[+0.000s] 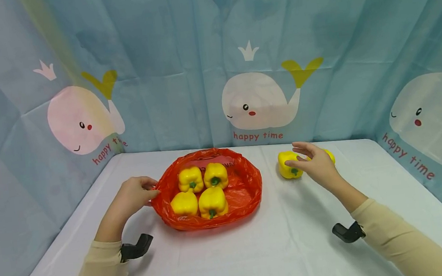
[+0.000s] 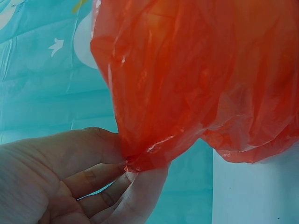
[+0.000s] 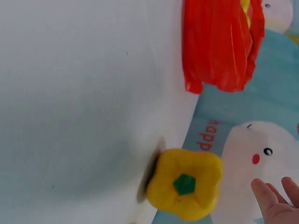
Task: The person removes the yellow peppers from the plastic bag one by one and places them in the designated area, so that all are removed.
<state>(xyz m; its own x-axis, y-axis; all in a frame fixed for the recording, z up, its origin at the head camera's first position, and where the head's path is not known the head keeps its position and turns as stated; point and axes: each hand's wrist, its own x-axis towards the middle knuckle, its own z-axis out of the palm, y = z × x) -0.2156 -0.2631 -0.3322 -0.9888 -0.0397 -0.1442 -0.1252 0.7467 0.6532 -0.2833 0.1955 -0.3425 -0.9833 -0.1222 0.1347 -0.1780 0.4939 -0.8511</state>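
A red plastic bag (image 1: 244,198) lies with its mouth spread wide, several yellow bell peppers (image 1: 213,201) inside. At its left rim my left hand (image 1: 132,195) pinches the bag; the left wrist view shows the bunched red plastic (image 2: 154,140) between thumb and fingers. To the right of the bag, my right hand (image 1: 319,167) hovers by a yellow bell pepper (image 1: 285,169), fingers extended and holding nothing. In the right wrist view that pepper (image 3: 203,172) shows its green stem, with the fingertips apart from it. Another yellow pepper (image 1: 331,156) is mostly hidden behind the right hand.
Everything lies on a white-covered table (image 1: 233,261). Behind it hangs a light blue curtain (image 1: 178,106) with whale prints, meeting the table's back edge. Black mounts (image 1: 135,247) are strapped to both wrists over beige sleeves.
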